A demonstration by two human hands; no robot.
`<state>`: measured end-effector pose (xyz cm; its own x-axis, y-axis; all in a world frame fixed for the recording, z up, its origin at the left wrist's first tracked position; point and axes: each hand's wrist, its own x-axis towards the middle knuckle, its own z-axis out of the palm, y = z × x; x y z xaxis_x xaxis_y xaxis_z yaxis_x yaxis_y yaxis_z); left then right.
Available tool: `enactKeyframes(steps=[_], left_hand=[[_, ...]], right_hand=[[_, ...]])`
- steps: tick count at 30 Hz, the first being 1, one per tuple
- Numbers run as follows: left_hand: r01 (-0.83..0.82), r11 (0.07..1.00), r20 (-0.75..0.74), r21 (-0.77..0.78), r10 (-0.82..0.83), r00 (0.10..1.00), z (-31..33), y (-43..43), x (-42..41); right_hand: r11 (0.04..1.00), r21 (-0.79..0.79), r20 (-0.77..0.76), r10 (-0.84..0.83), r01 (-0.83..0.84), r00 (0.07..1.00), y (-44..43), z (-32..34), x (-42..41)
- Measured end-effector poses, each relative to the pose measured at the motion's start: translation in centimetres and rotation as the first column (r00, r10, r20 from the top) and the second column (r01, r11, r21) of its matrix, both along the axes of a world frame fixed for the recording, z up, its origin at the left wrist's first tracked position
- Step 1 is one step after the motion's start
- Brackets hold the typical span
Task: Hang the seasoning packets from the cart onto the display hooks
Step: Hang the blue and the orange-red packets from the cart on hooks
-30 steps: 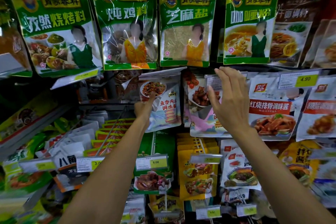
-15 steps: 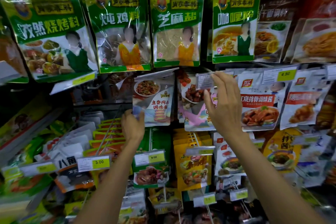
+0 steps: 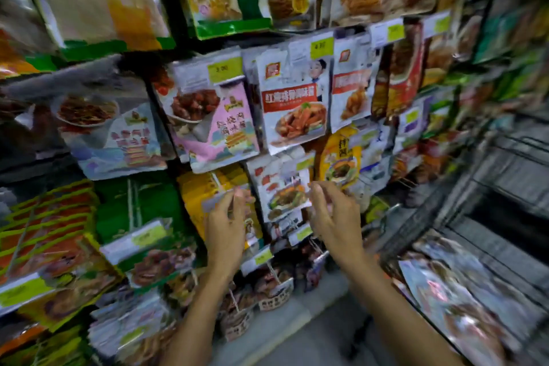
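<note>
hovering before the display in the head view, both hands are raised side by side, a little apart. the left hand (image 3: 227, 226) has its fingers loosely bent, with the fingertips (image 3: 239, 196) at the end of a grey price tag (image 3: 218, 202); the blur makes it impossible to tell whether they pinch the tag or only sit in front of it. the right hand (image 3: 334, 217) is loosely curled as well and grasps nothing. behind them, packets hang in rows on the display hooks (image 3: 217, 184), among them a pink packet (image 3: 225, 134) and, just beside it, a red and white packet (image 3: 294, 104). the seasoning packets (image 3: 445, 291) lie piled in the wire cart (image 3: 505, 163) at the right, apart from both hands.
</note>
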<state>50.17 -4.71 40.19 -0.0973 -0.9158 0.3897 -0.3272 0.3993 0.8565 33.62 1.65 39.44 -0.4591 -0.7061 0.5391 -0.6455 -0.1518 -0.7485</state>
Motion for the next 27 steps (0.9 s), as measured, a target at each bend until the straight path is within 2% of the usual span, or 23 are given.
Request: enactKeyframes(steps=[5, 11, 17, 23, 27], left_hand=[[0.257, 0.951, 0.013, 0.172, -0.263, 0.965, -5.6, 2.6, -9.0], [0.390, 0.848, 0.132, 0.359, -0.460, 0.878, -12.4, 5.7, -19.8], [0.488, 0.699, 0.207, 0.523, -0.659, 0.723, -17.7, 6.8, -29.2], [0.541, 0.610, 0.350, 0.580, -0.786, 0.510, -22.1, 6.0, -37.8], [0.564, 0.487, 0.320, 0.666, -0.871, 0.374, -26.2, 4.5, -43.3]], right_hand=[[0.963, 0.243, 0.267, -0.184, 0.118, 0.946, 7.3, -6.9, -6.8], [0.883, 0.402, 0.373, -0.399, 0.242, 0.838, 14.1, -12.2, -15.4], [0.775, 0.532, 0.453, -0.601, 0.341, 0.658, 17.7, -17.4, -22.9], [0.664, 0.615, 0.529, -0.748, 0.426, 0.401, 19.1, -22.5, -27.9], [0.555, 0.670, 0.505, -0.828, 0.494, 0.245, 18.4, -26.4, -31.5]])
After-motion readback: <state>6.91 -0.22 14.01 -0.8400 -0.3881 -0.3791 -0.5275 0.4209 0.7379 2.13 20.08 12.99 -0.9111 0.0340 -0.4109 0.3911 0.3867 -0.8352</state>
